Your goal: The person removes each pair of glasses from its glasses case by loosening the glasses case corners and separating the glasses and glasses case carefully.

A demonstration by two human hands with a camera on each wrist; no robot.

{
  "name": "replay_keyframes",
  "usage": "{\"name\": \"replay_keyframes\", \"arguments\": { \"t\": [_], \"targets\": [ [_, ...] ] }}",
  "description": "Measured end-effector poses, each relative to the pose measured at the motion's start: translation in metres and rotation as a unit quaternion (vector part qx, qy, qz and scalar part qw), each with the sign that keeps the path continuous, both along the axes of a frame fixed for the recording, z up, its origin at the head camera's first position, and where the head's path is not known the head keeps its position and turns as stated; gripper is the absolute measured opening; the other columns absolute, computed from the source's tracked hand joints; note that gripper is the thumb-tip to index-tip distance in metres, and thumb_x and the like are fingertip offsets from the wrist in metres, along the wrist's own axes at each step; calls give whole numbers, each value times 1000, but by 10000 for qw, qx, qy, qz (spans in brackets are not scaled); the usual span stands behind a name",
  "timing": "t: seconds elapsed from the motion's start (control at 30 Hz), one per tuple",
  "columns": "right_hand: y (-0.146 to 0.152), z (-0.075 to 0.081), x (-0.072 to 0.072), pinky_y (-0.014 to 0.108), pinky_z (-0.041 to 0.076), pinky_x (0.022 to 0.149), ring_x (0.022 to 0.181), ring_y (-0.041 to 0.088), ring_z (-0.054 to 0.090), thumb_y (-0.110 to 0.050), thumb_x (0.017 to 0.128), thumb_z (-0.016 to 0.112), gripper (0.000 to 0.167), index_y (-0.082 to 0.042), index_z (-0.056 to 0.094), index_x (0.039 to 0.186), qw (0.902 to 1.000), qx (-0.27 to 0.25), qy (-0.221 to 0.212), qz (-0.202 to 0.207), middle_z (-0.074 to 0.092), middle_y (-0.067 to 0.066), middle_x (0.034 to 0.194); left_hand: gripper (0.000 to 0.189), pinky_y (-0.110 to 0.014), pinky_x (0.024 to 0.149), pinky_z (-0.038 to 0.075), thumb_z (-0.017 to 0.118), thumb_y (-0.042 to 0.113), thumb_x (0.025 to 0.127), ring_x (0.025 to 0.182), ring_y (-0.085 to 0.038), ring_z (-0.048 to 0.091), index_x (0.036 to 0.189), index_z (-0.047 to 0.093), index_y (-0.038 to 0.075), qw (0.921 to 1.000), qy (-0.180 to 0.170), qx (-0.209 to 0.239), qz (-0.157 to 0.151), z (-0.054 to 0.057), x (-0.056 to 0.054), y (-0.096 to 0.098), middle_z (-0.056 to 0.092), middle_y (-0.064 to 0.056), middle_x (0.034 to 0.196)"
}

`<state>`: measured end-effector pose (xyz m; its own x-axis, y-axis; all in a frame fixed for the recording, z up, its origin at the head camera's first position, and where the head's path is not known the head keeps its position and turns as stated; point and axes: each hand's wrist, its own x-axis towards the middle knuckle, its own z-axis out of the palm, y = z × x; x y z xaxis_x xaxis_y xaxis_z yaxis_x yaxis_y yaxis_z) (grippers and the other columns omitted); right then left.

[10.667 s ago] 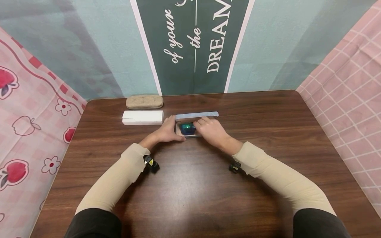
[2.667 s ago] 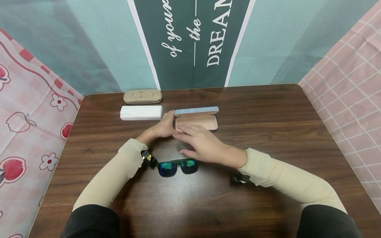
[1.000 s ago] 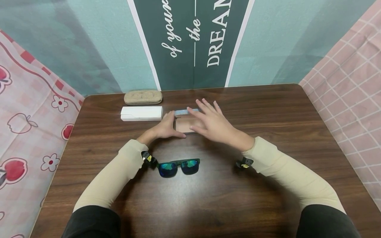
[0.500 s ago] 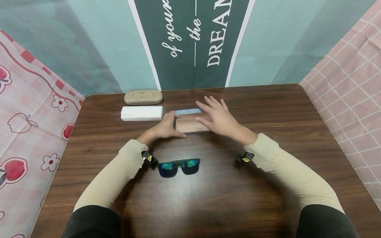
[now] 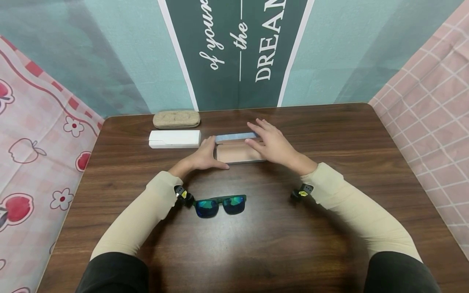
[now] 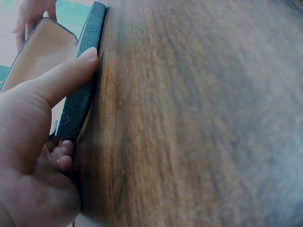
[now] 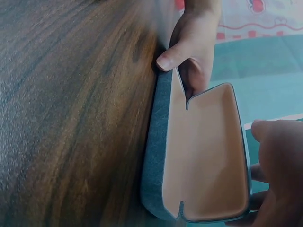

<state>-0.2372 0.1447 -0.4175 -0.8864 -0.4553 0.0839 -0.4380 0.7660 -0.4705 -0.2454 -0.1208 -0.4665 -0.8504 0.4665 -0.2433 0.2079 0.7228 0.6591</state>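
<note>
An open glasses case [image 5: 236,154] with a tan lining and a blue outside lies near the back of the table, its lid [image 5: 234,137] raised. My left hand [image 5: 203,158] grips its left end; the left wrist view has the thumb [image 6: 71,75] along the front wall and fingers tucked round the end. My right hand [image 5: 275,145] is spread at the right end of the case. In the right wrist view its fingers [image 7: 258,172] reach behind the lid. Sunglasses [image 5: 220,206] with blue-green mirrored lenses lie on the table in front.
Left of the open case sits a white case [image 5: 174,139], closed. Behind that lies a beige fabric-like case [image 5: 176,119], near the back edge of the wooden table [image 5: 329,134]. Patterned cloths hang at the back and both sides.
The sunglasses, in the case at first, now lie on the table. Over the last second my right hand has moved rightward along the case to the lid's right end. My left hand stays put.
</note>
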Motion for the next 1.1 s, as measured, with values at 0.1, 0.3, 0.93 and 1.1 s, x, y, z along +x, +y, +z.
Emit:
{"name": "replay_keyframes", "arguments": {
  "t": [0.1, 0.3, 0.93, 1.1],
  "targets": [
    [0, -2, -2, 56, 28, 118, 148, 40, 32, -41, 104, 57, 62, -2, 46, 152, 9997, -175, -148, -109, 38, 25, 157, 105, -49, 105, 39, 88, 43, 77, 123, -32, 37, 148, 28, -4, 10000, 26, 23, -7, 0, 0, 0, 42, -20, 134],
    [2, -5, -4, 53, 28, 118, 148, 37, 32, -43, 107, 49, 66, 1, 39, 154, 9967, -424, -590, -368, 37, 25, 158, 99, -48, 102, 40, 88, 42, 77, 120, -32, 37, 144, 31, -4, 10000, 63, 41, -59, -1, 0, -1, 43, -20, 131],
    [6, -12, -6, 56, 43, 107, 131, 41, 53, -50, 106, 45, 74, 3, 28, 156, 9813, -818, -1436, -984, 42, 28, 153, 103, -48, 106, 39, 89, 43, 76, 123, -33, 37, 146, 29, -5, 9999, 124, -35, -36, 0, 1, -1, 43, -21, 133],
    [9, -13, -8, 56, 40, 109, 134, 39, 50, -54, 103, 49, 74, 0, 37, 152, 9723, -944, -1781, -1182, 47, 25, 149, 106, -49, 107, 38, 89, 43, 76, 124, -33, 37, 148, 28, -5, 9999, 120, -32, -34, 0, 0, -1, 42, -21, 134]
  ]
}}
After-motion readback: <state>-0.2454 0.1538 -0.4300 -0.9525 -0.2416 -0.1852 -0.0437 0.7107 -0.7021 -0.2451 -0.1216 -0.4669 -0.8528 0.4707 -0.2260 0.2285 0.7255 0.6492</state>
